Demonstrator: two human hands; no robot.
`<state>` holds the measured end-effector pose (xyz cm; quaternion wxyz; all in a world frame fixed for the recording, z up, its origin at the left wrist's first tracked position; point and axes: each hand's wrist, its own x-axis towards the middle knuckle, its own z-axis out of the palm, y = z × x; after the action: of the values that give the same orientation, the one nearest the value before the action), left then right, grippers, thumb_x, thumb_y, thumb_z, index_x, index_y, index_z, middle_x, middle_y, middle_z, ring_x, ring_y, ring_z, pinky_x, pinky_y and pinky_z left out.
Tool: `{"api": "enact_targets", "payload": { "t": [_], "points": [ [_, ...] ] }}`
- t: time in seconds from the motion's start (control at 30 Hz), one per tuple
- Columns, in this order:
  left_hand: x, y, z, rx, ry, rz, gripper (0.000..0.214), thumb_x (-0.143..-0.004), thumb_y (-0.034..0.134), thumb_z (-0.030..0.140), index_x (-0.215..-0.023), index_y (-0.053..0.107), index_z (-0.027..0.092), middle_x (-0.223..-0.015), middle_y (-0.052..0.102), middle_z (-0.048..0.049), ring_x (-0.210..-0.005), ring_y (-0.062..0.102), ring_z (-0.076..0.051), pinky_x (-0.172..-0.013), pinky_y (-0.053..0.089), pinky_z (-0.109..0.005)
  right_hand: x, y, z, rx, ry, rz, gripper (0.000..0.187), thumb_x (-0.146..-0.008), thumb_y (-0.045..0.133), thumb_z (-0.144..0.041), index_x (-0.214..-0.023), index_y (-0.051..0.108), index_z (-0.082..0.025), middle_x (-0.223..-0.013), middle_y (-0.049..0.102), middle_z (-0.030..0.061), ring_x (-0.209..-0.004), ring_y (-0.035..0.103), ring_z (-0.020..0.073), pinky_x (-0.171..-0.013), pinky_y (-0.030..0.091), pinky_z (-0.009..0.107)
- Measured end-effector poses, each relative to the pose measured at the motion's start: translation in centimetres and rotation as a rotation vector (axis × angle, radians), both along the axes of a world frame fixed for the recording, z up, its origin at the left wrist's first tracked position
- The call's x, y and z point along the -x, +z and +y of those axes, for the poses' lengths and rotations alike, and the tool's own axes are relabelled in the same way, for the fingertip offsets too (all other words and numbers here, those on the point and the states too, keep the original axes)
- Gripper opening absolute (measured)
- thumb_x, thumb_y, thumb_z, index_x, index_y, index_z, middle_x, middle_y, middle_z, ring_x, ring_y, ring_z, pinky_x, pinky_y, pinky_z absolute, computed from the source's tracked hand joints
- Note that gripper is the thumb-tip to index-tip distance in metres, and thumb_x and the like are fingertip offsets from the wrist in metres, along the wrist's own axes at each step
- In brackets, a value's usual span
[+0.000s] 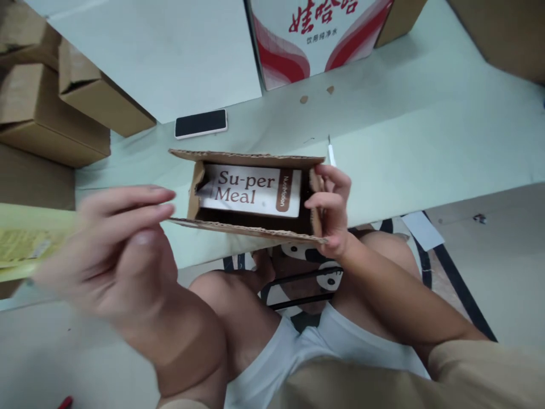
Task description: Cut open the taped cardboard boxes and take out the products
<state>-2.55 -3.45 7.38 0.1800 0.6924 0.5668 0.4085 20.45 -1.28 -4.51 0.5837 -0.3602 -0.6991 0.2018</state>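
An opened brown cardboard box (255,229) is tilted so that I look straight into it, its long flaps standing apart. Inside lies a white carton (238,199) printed "Su-per Meal" with a brown label band at its right end. My right hand (334,207) grips the box's right end, fingers hooked over the short flap. To the left of the box, my left hand (128,244) is raised with fingers stretched out, holding nothing that I can see. Its fingertips come near the box's left edge, and its outer side is blurred. Whether they touch is unclear.
A phone (201,124) lies on the pale table (409,142), and a slim white cutter-like tool (331,153) lies just behind my right hand. Brown boxes (55,122) are stacked at left. A red-and-white carton (319,42) stands at the back. Yellow packaging (34,244) sits at far left.
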Motion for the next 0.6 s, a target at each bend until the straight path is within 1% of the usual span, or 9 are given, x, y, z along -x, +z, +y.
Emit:
{"api": "enact_targets", "payload": {
  "t": [0.07, 0.13, 0.27, 0.33, 0.37, 0.43, 0.5, 0.53, 0.6],
  "points": [
    [-2.0, 1.2, -0.1, 0.044, -0.016, 0.095, 0.027, -0.076, 0.067, 0.05, -0.096, 0.073, 0.033, -0.081, 0.064, -0.0006, -0.088, 0.062, -0.023, -0.07, 0.054, -0.034, 0.0, 0.2, 0.0, -0.024, 0.065, -0.01, 0.072, -0.062, 0.06, -0.088, -0.105, 0.056, -0.031, -0.14, 0.028, 0.0056, -0.142, 0.036, 0.0425, -0.112, 0.039, 0.07],
    [-3.4, 2.6, -0.5, 0.092, -0.029, 0.195, 0.026, -0.076, 0.068, 0.047, -0.097, 0.075, 0.032, -0.079, 0.068, 0.0, -0.081, 0.064, -0.022, -0.065, 0.053, -0.032, -0.2, 0.5, 0.0, -0.062, 0.097, -0.025, 0.074, -0.058, 0.068, -0.083, -0.111, 0.054, -0.034, -0.14, 0.027, 0.006, -0.142, 0.035, 0.042, -0.114, 0.038, 0.069],
    [-4.0, 5.3, -1.4, 0.212, -0.027, 0.374, 0.018, -0.082, 0.065, 0.041, -0.09, 0.074, 0.028, -0.074, 0.07, 0.0013, -0.062, 0.06, -0.016, -0.053, 0.047, -0.025, -0.9, 1.2, -0.7, -0.184, 0.12, 0.043, 0.062, -0.069, 0.073, -0.059, -0.12, 0.048, -0.035, -0.141, 0.027, 0.0068, -0.141, 0.038, 0.0363, -0.119, 0.037, 0.063],
    [-3.7, 6.5, -1.1, 0.279, -0.122, 0.464, 0.02, -0.083, 0.066, 0.042, -0.094, 0.073, 0.027, -0.082, 0.072, 0.0007, -0.058, 0.059, -0.014, -0.052, 0.047, -0.025, -1.0, 1.4, -1.1, -0.226, 0.143, 0.084, 0.06, -0.07, 0.075, -0.054, -0.12, 0.048, -0.036, -0.14, 0.027, 0.0068, -0.139, 0.04, 0.0341, -0.118, 0.039, 0.061],
    [-3.6, 7.1, -0.6, 0.305, -0.197, 0.536, 0.025, -0.082, 0.067, 0.043, -0.101, 0.072, 0.028, -0.092, 0.073, -0.0009, -0.064, 0.062, -0.015, -0.057, 0.051, -0.026, -1.0, 1.4, -1.3, -0.233, 0.145, 0.087, 0.06, -0.069, 0.076, -0.053, -0.12, 0.048, -0.036, -0.14, 0.027, 0.0065, -0.139, 0.04, 0.0339, -0.118, 0.039, 0.061],
    [-3.6, 8.0, 0.5, 0.32, -0.347, 0.715, 0.048, -0.077, 0.072, 0.047, -0.121, 0.066, 0.029, -0.119, 0.07, -0.0065, -0.091, 0.068, -0.024, -0.078, 0.057, -0.036, -1.0, 1.4, -1.6, -0.228, 0.134, 0.08, 0.062, -0.067, 0.078, -0.053, -0.119, 0.049, -0.036, -0.141, 0.026, 0.0059, -0.14, 0.039, 0.0342, -0.117, 0.041, 0.06],
    [-4.0, 8.6, 1.9, 0.324, -0.433, 0.887, 0.065, -0.076, 0.074, 0.046, -0.136, 0.056, 0.027, -0.14, 0.06, -0.012, -0.121, 0.059, -0.034, -0.099, 0.051, -0.048, -0.9, 1.4, -1.7, -0.212, 0.12, 0.088, 0.063, -0.067, 0.078, -0.054, -0.119, 0.048, -0.036, -0.142, 0.025, 0.006, -0.141, 0.038, 0.0335, -0.115, 0.042, 0.058],
    [-4.4, 8.8, 2.6, 0.344, -0.456, 0.943, 0.069, -0.077, 0.074, 0.044, -0.139, 0.052, 0.025, -0.145, 0.056, -0.0143, -0.129, 0.054, -0.036, -0.105, 0.047, -0.051, -0.9, 1.3, -1.7, -0.207, 0.114, 0.1, 0.062, -0.068, 0.077, -0.054, -0.12, 0.047, -0.035, -0.141, 0.026, 0.0066, -0.14, 0.038, 0.0328, -0.114, 0.043, 0.056],
    [-5.2, 9.0, 3.8, 0.444, -0.495, 1.012, 0.068, -0.08, 0.071, 0.041, -0.142, 0.048, 0.022, -0.148, 0.053, -0.0171, -0.132, 0.052, -0.036, -0.106, 0.046, -0.052, -0.8, 1.4, -1.6, -0.192, 0.103, 0.117, 0.06, -0.071, 0.075, -0.053, -0.121, 0.046, -0.034, -0.141, 0.028, 0.0079, -0.138, 0.041, 0.0309, -0.112, 0.045, 0.054]
  ]
}}
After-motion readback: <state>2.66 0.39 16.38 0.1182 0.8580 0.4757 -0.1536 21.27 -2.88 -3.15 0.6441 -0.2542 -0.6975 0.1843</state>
